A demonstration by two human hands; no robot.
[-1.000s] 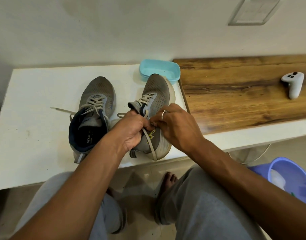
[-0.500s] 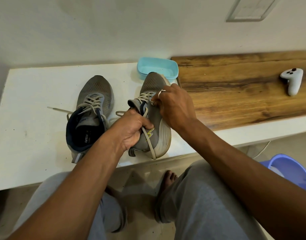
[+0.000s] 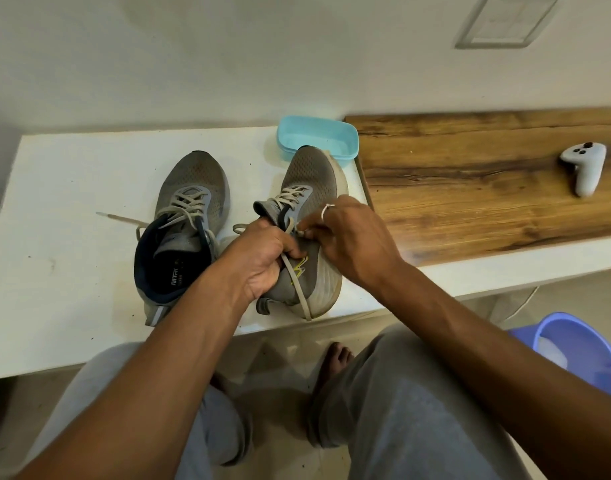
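The shoe (image 3: 312, 188) lies on the white tabletop (image 3: 72, 220), tipped onto its side. Its sole faces right, its toe points away toward the wall and its heel is near the front edge. The left hand (image 3: 262, 261) grips it at the collar, with the fingers (image 3: 292, 249) curled over the upper and the thumb side toward the tongue. One strand of the lace (image 3: 296, 289) comes out from under those fingers and hangs slack down across the side of the shoe to the sole's edge.

The right hand (image 3: 352, 240) sits just right of the left, above the sole. Its fingertips (image 3: 306, 233) are closed in a pinch on the lace right beside the top eyelets, almost touching the left hand's knuckles. A ring (image 3: 326, 211) shows on one finger. A small loop of lace pokes out left of the left hand.

The second shoe (image 3: 190, 202) stands upright just to the left, its opening toward the person and one loose lace end trailing left on the tabletop. A blue tub (image 3: 318, 140) stands by the wall, right behind the held shoe's toe. A wooden board (image 3: 470, 188) covers the right part of the tabletop and carries a white controller (image 3: 584, 168). A blue bucket (image 3: 581, 344) stands on the floor at the lower right.
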